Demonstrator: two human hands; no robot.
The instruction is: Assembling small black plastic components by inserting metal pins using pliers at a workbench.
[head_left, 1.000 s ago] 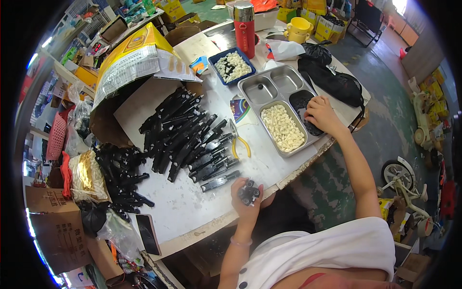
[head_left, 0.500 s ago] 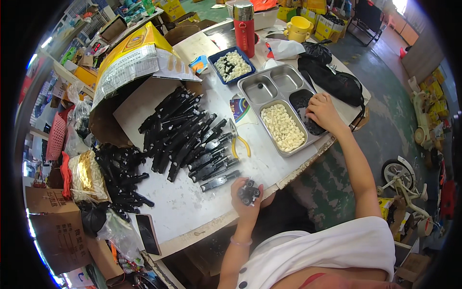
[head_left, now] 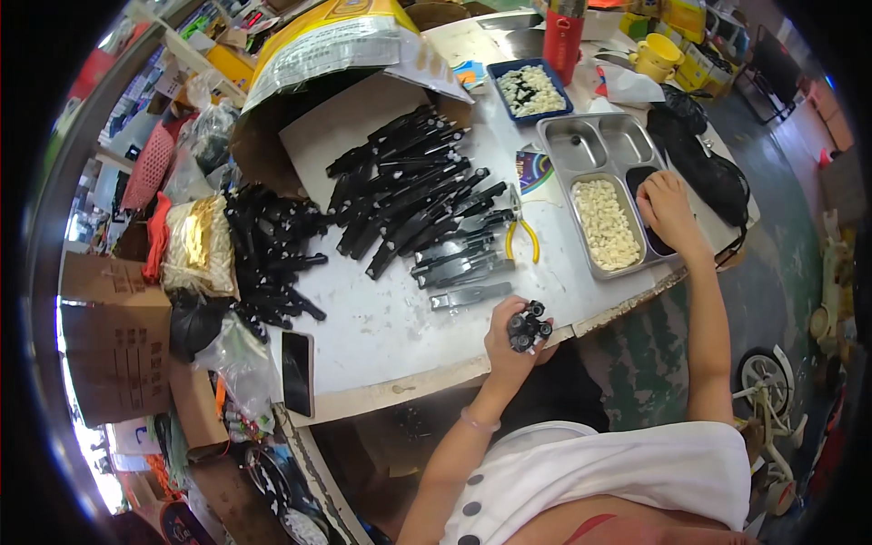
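Observation:
My left hand (head_left: pixel 510 338) is closed around a bundle of black plastic pieces (head_left: pixel 529 325) with round ends pointing up, just off the table's front edge. Over at the steel compartment tray (head_left: pixel 595 271), my right hand (head_left: pixel 670 211) reaches with bent fingers into the near right compartment, among small black parts (head_left: pixel 663 243). Its fingertips are hidden, and what they pinch is too small to make out. Beside that hand, another compartment holds small cream-white pieces (head_left: pixel 603 222). One tiny black part (head_left: pixel 575 141) lies in the far left compartment.
Long black parts (head_left: pixel 409 195) lie piled mid-table, and more (head_left: pixel 268 250) sit at the left. Near them are yellow-handled pliers (head_left: pixel 533 241), flat parts (head_left: pixel 470 296) and a phone (head_left: pixel 297 374). A blue tray (head_left: pixel 543 116), red flask (head_left: pixel 565 41) and open carton (head_left: pixel 259 145) stand farther back.
The whole view has swung, so the table appears farther right and higher. My left hand still grips the black bundle; my right hand stays at the black-parts compartment.

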